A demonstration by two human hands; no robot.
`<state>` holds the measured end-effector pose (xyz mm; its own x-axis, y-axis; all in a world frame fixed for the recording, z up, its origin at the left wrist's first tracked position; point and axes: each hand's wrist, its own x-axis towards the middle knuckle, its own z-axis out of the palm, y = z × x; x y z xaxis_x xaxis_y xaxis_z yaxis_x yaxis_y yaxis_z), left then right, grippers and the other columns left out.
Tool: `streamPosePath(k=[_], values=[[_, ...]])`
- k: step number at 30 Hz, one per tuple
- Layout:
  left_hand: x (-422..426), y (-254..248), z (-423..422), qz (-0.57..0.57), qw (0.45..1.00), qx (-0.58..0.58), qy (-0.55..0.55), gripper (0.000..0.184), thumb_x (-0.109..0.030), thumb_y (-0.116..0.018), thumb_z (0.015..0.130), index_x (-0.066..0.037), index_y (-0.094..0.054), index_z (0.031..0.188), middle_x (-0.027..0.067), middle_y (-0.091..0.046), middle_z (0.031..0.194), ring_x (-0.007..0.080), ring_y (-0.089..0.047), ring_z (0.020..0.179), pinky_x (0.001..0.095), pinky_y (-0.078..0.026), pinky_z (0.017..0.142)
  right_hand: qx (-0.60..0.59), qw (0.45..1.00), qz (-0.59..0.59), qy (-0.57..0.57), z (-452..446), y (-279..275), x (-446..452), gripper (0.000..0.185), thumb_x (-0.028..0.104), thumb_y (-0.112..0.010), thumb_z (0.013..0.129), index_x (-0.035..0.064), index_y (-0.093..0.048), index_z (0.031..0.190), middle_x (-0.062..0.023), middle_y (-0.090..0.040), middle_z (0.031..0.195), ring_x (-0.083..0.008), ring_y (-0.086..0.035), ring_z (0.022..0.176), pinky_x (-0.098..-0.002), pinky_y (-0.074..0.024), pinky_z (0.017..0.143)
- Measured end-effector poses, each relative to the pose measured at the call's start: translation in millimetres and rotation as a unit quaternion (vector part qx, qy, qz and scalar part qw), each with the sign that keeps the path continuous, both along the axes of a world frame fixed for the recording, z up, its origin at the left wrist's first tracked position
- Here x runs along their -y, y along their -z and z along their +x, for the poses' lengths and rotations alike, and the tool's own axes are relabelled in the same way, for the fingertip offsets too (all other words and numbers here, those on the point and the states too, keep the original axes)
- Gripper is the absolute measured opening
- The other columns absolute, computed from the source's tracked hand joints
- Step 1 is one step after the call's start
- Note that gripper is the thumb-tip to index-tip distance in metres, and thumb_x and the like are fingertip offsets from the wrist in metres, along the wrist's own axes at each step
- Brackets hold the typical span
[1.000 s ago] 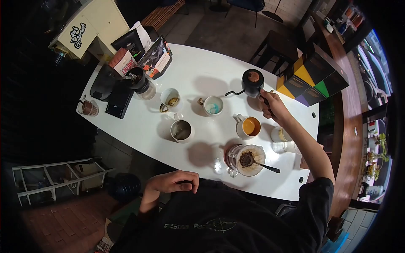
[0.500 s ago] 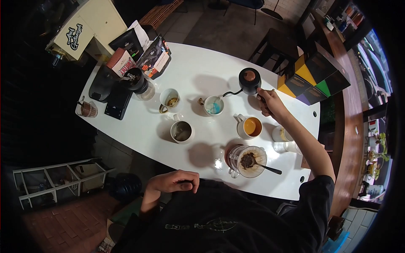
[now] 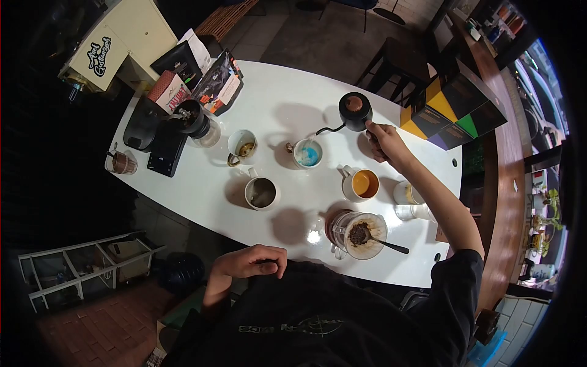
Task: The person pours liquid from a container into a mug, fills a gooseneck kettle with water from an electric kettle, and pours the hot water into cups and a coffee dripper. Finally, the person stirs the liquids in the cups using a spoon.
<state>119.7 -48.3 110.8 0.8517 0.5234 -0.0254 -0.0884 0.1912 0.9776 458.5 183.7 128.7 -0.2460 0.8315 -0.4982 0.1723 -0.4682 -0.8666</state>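
Observation:
My right hand [image 3: 389, 144] is wrapped around the handle of a black gooseneck kettle [image 3: 354, 116], held over the far part of the table. The kettle's thin spout points left, and its tip is near the rim of a white mug [image 3: 307, 153] with blue, partly cloudy liquid inside. Close to my chest, my left hand [image 3: 255, 262] is curled in a loose fist with nothing visible in it. Nearer to me stand a mug of orange-brown liquid [image 3: 365, 183] and a mug with a dark grey inside [image 3: 261, 192]. A patterned cup [image 3: 243, 145] holds a little brown liquid.
On the white table [image 3: 293, 229], a glass server carries a dripper [image 3: 369, 235] with coffee grounds and a spoon. At left are a grinder [image 3: 194, 122], a black scale [image 3: 166, 156], coffee bags [image 3: 219, 85] and a glass [image 3: 122, 163]. Colourful boxes [image 3: 455, 107] stand at right.
The kettle and my right hand have shifted slightly left and away from me. The liquid in the white mug looks a stronger blue. My left hand keeps its pose.

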Motion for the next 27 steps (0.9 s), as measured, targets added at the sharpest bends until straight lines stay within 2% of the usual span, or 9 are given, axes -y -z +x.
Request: streamPosePath(k=[17,27], values=[[-7,0,0,-0.001,1.0,0.007,0.013,0.056,-0.054,-0.046,0.1,-0.002,-0.06,0.085,0.0066,-0.055,0.087,0.0189,-0.053,0.082,0.0313,-0.043,0.076,0.011,1.0,0.0,0.001,11,2,4,0.04,0.037,-0.05,0.103,0.0101,-0.042,0.075,0.0042,-0.031,0.054,-0.0085,-0.024,0.042,-0.0285,-0.0219,0.04],[-8,-1,-6,-0.004,1.0,0.005,0.008,0.057,-0.055,-0.046,0.1,-0.002,-0.059,0.084,0.0066,-0.055,0.086,0.0189,-0.053,0.08,0.0309,-0.043,0.075,-0.004,1.0,-0.005,0.007,-1,8,-9,0.04,0.037,-0.049,0.103,0.0103,-0.042,0.074,0.0034,-0.033,0.053,-0.0093,-0.028,0.041,-0.0285,-0.0226,0.039]])
